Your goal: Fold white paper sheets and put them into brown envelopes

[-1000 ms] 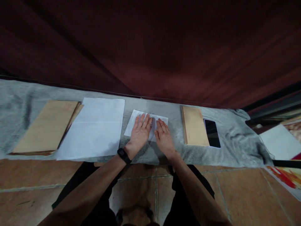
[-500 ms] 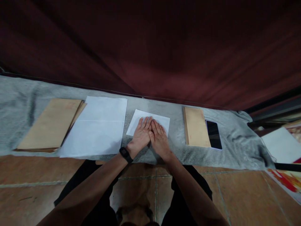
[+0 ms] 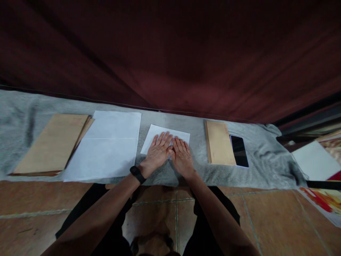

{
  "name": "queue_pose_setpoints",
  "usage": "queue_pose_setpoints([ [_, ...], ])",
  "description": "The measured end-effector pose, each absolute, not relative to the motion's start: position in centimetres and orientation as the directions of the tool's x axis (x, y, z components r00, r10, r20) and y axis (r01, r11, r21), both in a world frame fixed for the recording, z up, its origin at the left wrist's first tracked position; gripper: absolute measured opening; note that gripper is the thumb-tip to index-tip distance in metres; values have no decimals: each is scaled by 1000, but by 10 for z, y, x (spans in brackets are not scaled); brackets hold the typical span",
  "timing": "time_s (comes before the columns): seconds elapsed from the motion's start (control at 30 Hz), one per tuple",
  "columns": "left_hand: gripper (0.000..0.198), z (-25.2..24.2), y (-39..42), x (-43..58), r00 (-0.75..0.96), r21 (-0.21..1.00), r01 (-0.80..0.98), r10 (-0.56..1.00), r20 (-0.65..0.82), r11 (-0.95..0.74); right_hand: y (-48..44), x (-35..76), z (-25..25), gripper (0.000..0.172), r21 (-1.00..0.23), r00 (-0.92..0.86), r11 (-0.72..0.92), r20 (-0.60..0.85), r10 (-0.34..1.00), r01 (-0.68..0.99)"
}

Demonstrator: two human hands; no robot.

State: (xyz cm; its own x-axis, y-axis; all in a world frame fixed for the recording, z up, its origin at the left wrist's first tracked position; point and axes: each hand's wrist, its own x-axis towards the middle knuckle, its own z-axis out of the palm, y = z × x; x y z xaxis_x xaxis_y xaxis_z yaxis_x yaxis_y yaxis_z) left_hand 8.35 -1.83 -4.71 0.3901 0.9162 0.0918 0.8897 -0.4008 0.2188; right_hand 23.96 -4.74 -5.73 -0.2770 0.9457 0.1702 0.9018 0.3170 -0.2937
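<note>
A small white sheet of paper, seemingly folded, lies on the grey cloth in front of me. My left hand rests flat on it, fingers stretched out, with a black band on the wrist. Beside it my right hand also lies flat on the paper, its fingers pointing away from me. The two thumbs meet or nearly meet. Both palms cover the paper's near part. To the left is a stack of large white paper with a crease across its top sheet.
Large brown envelopes are piled at the far left. On the right lie smaller brown envelopes, with a phone partly under them. A grey cloth covers the narrow surface. A dark red curtain hangs behind.
My hands have moved slightly apart at the fingertips, the left one shifting left and the right one right, still flat on the paper. The view has shifted a little.
</note>
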Motion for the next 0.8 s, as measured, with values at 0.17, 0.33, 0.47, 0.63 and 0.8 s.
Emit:
queue_pose_setpoints([
  [0.17, 59, -46, -14, 77, 253, 200, 944, 965, 74, -263, -46, 247, -57, 57, -266, -250, 289, 170, 953, 920],
  [0.33, 58, -43, -12, 68, 140, 188, 970, 987, 76, -152, -42, 258, -57, 56, -246, -229, 267, 172, 958, 932],
  [0.47, 57, -35, -11, 64, 125, 172, 975, 987, 97, -141, -40, 267, -58, 55, -238, -202, 243, 183, 962, 940],
  [0.63, 60, -22, -9, 56, 45, 175, 983, 993, 107, -64, -37, 279, -59, 58, -252, -120, 170, 204, 972, 953],
  [0.8, 61, -18, -5, 45, 22, 171, 985, 995, 97, -38, -33, 289, -60, 55, -292, -46, 109, 212, 976, 950],
])
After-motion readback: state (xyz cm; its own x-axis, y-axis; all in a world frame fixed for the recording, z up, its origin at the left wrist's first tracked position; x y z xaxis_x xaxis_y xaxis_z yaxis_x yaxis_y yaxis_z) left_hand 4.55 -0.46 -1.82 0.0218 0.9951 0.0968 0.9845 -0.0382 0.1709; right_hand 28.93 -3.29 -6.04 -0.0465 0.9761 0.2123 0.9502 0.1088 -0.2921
